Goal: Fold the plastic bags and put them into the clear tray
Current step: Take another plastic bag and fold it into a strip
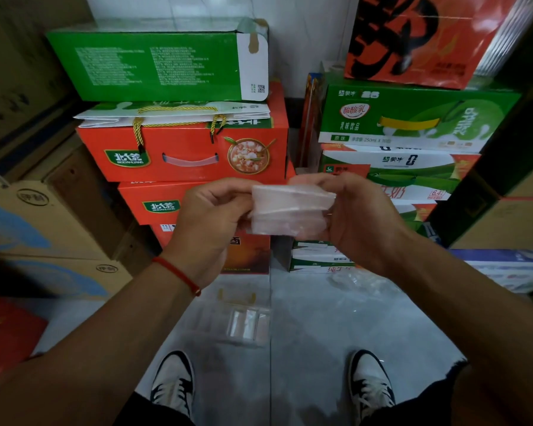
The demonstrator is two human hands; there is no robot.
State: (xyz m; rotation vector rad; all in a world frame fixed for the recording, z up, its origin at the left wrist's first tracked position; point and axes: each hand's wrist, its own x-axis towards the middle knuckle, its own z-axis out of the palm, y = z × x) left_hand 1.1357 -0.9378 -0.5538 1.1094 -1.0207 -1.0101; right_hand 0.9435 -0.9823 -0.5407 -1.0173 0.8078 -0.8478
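From the head view, a standing person holds a folded plastic bag (291,210) in the air at chest height, the left hand (211,219) pinching its left end and the right hand (356,216) gripping its right end, probably to keep the folds flat. Its long axis runs left to right. The clear tray (243,325) lies on the floor (336,333) below, between the shoes (173,382) and the stacked cartons (194,152), with loose bags (363,284) to its right.

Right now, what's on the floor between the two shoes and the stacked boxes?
In the head view, the clear tray with a folded bag inside lies there, with loose plastic bags to its right.
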